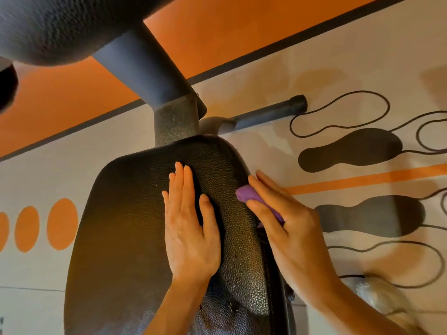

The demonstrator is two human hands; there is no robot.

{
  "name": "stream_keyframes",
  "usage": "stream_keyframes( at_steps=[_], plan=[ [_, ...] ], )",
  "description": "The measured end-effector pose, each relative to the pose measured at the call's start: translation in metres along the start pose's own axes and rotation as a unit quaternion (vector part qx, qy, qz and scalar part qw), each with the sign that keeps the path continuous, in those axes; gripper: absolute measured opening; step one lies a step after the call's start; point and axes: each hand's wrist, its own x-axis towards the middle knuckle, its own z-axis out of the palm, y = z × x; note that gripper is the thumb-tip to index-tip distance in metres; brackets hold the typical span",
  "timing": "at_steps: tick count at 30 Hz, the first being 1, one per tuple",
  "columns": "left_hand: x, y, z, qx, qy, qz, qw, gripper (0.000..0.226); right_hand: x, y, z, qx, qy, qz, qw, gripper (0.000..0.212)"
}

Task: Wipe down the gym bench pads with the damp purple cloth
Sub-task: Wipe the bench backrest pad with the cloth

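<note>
Head view, looking down. Black, pebble-textured leatherette bench pad (pixel 135 213), rounded at the far end, filling the centre of the frame. Left hand (pixel 188 228) laid flat on top of the pad, palm down, fingers straight and together, thumb spread to the right, grasping nothing. Right hand (pixel 287 223) pressed against the pad's right edge, fingers and thumb closed around a bunched purple cloth (pixel 254 199); only a folded end of the cloth showing past the fingertips and between thumb and forefinger, touching the pad's side seam. Beyond the pad, a speckled grey metal post (pixel 175 122) joined to a thick dark tube (pixel 145 66) rising to upper left. Another black textured pad (pixel 55 25), blurred, across the top left corner. Thin dark bar with a capped end (pixel 271 112) lying on the floor behind the post. Pale floor mat (pixel 338 68) printed with orange bands, orange ovals, dark footprints and looping black lines. Blurred translucent object (pixel 377 296) at lower right, by the right forearm; too smeared to identify.
</note>
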Motion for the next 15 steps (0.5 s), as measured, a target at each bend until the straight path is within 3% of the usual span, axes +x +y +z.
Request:
stream_keyframes(
  at_steps=[3, 5, 11, 13, 15],
  plan=[
    [0.0, 0.0, 0.0, 0.001, -0.002, 0.002, 1.0, 0.058, 0.067, -0.001, 0.024, -0.116, -0.001, -0.015, 0.993, 0.031],
    [0.0, -0.001, 0.001, 0.005, -0.003, 0.003, 1.0, 0.058, 0.088, -0.003, 0.033, -0.107, -0.006, -0.015, 0.994, 0.03],
    [0.0, -0.001, 0.001, -0.003, 0.0, -0.001, 1.0, 0.058, -0.027, -0.003, -0.006, -0.066, -0.009, -0.022, 0.998, 0.036],
    [0.001, 0.0, 0.0, -0.003, -0.003, 0.0, 1.0, 0.059, 0.014, -0.004, 0.004, -0.066, 0.014, -0.031, 0.997, 0.03],
    [0.001, 0.0, 0.0, 0.001, -0.002, -0.004, 1.0, 0.059, 0.087, -0.001, 0.035, -0.118, -0.01, -0.047, 0.992, 0.023]
  ],
)
